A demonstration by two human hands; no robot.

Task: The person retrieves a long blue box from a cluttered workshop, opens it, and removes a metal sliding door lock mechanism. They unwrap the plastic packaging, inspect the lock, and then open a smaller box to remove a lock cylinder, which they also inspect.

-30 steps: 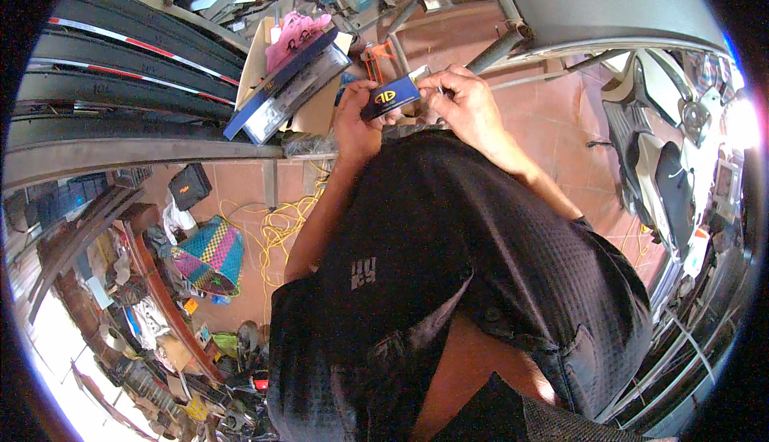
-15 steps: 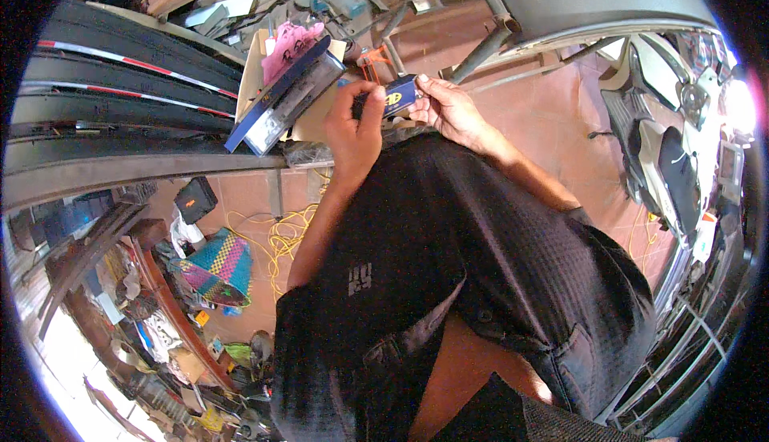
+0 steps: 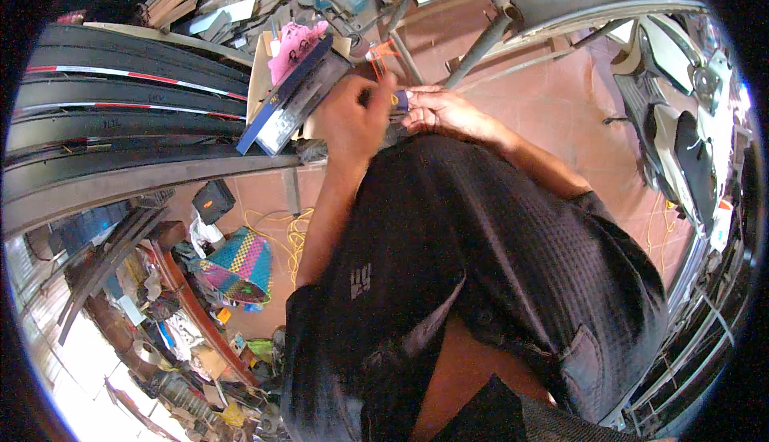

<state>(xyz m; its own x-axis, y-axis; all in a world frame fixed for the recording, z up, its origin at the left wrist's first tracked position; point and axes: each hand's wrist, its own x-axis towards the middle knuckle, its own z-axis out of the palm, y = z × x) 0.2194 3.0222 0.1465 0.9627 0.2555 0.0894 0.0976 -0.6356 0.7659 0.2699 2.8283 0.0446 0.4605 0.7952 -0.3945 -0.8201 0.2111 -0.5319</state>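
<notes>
A small dark blue box (image 3: 402, 101) with yellow print is held in front of my knees. My right hand (image 3: 448, 114) pinches its right end between thumb and fingers. Blurred by motion, my left hand (image 3: 351, 118) is curled at the box's left side and covers much of it; what its fingers grip is hidden. Just beyond the left hand, a larger flat blue case (image 3: 260, 126) with a grey face leans at a slant. Behind that case are a cardboard box (image 3: 259, 62) and a crumpled pink plastic bag (image 3: 295, 51).
Long black panels (image 3: 144, 94) with red-and-white strips lie to the left. A grey metal frame (image 3: 485, 46) stands at far right, with white motorbike fairings (image 3: 669, 134) beyond. Yellow cord (image 3: 295, 242), a woven basket (image 3: 239, 266) and a black case (image 3: 214, 200) are on the tiled floor.
My left hand has moved right over the small box and hides more of it. My right hand keeps its hold. The whole view has shifted slightly.
</notes>
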